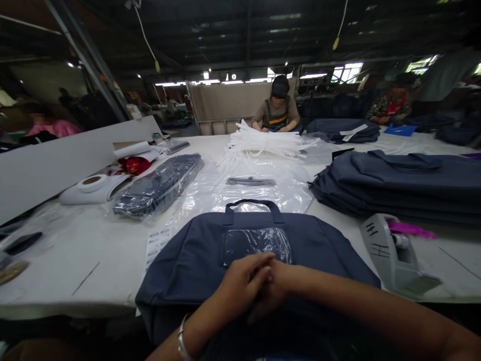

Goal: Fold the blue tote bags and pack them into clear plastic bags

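Note:
A dark blue fabric bag (311,245) lies at the table's front edge, its handle (253,202) looped up on the far side. On its upper face is a clear plastic pocket (255,243). My left hand (242,278), a silver bangle at the wrist, meets my right hand (276,283) just below that pocket. The left thumb and fingers are closed together against the right hand. My right fingers bend down and leftward in shadow, partly covered by the left hand. Whatever lies between the hands is hidden.
Beyond the bag lie clear plastic sheets (214,188) and a bundle of white strips (263,140). A wrapped bag (161,185) is to the left; stacked bags (394,185) and a tape dispenser (394,260) are at right. A co-worker (278,108) sits across the table.

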`<action>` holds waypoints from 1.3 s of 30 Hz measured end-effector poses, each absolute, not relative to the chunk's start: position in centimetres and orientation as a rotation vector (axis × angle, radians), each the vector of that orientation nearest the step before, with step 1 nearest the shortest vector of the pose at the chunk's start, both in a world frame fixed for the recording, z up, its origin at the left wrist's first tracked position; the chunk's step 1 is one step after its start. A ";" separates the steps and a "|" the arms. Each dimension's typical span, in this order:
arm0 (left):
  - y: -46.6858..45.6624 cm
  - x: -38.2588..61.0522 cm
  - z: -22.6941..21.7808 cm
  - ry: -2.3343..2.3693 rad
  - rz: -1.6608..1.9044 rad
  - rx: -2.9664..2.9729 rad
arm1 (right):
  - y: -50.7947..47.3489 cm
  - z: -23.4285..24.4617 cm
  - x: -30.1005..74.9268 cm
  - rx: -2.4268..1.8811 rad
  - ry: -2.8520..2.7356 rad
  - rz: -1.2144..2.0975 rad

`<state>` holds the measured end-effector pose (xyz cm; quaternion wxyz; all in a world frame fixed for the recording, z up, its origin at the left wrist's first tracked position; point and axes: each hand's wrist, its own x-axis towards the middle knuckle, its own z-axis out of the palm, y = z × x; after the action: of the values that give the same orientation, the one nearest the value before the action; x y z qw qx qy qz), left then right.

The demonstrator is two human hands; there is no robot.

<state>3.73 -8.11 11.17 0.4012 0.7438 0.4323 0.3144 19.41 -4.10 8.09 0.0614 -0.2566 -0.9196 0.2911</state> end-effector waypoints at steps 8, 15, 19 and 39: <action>-8.6 3.6 1.6 1.276 0.706 2.155 | 9.1 8.4 26.0 -1.511 -1.984 0.889; -9.9 4.4 0.9 1.315 0.562 2.346 | 13.5 8.6 24.9 -1.690 -1.744 0.881; -9.7 4.2 0.8 1.314 0.566 2.373 | 8.4 9.6 25.8 -1.286 -1.958 0.857; -4.0 3.3 9.5 1.278 0.773 2.545 | -4.9 4.5 25.1 -0.781 -2.526 0.500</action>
<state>3.27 -4.03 9.52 0.0950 0.8586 0.4310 0.2607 25.05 -4.86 4.51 0.2235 -0.2828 -0.9150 0.1810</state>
